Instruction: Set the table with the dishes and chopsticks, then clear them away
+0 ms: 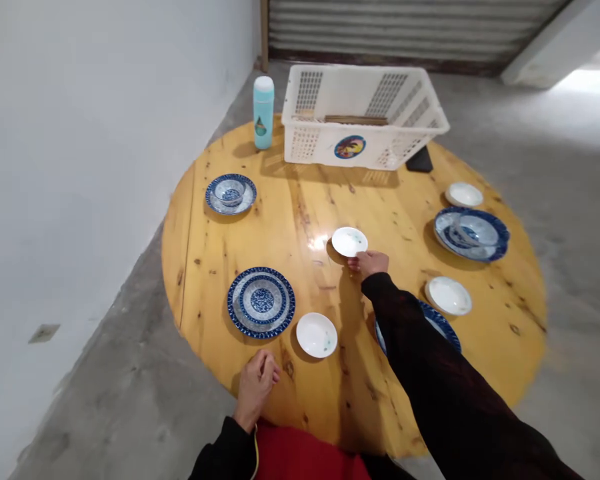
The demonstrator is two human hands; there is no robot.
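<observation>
My right hand [369,263] reaches across the table and pinches the near right rim of a small white dish [349,240] with a faint green pattern. A shadow shows beneath that dish; whether it touches the wood I cannot tell. My left hand [258,381] rests at the near table edge, fingers curled in with nothing visible in them. Just beyond it sits a blue-and-white plate [236,319] with a patterned bowl [263,300] on it. Another white dish [317,335] stands right of that plate. My right sleeve partly covers a blue-rimmed plate [443,327].
The round wooden table [300,200] carries a white plastic basket [310,143] and a light-blue bottle [263,117] at the back. A black flat object [420,161] lies beside the basket. Further blue-patterned plates [231,208] [500,243] and white dishes [449,295] [464,195] stand around the sides.
</observation>
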